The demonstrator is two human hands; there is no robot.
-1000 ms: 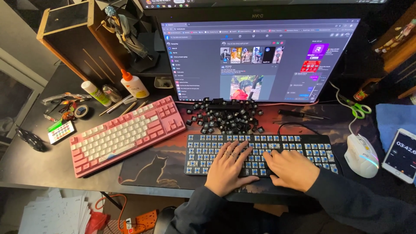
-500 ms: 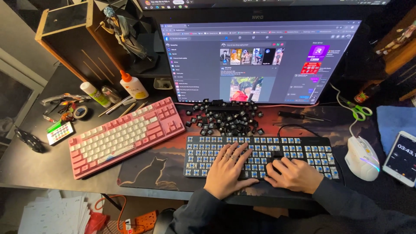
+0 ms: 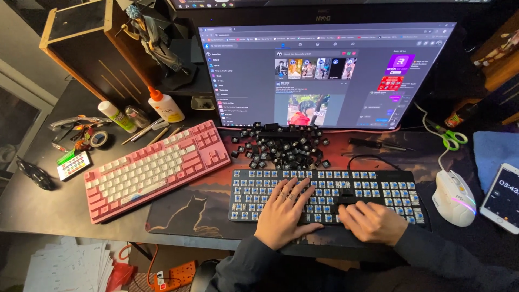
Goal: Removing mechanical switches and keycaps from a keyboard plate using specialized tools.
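The monitor (image 3: 324, 75) stands at the back of the dark desk (image 3: 48, 189) and shows a dark web page. Compared with half a second ago the big things are in the same places; only the right hand (image 3: 373, 221) is now a little more curled, its fingers bent down on a black keycap (image 3: 346, 201), and the left hand (image 3: 284, 211) stays flat with the fingers spread.

The black keyboard (image 3: 324, 196) lies on the desk mat (image 3: 194, 211), in front of the monitor and to the right of the pink keyboard (image 3: 151, 170). Most of its caps are off, so rows of blue switches are open to see. Its long axis goes left to right, parallel to the desk edge, while the pink keyboard is turned with its right end farther from the person. A cable goes from its back edge.

The left hand grasps nothing, it only rests open on the switches. The right hand is half closed; it seems to press the keycap, not to hold it.

Loose black keycaps (image 3: 281, 146) lie in a heap between the black keyboard and the monitor. A white mouse (image 3: 454, 197) is just right of the keyboard
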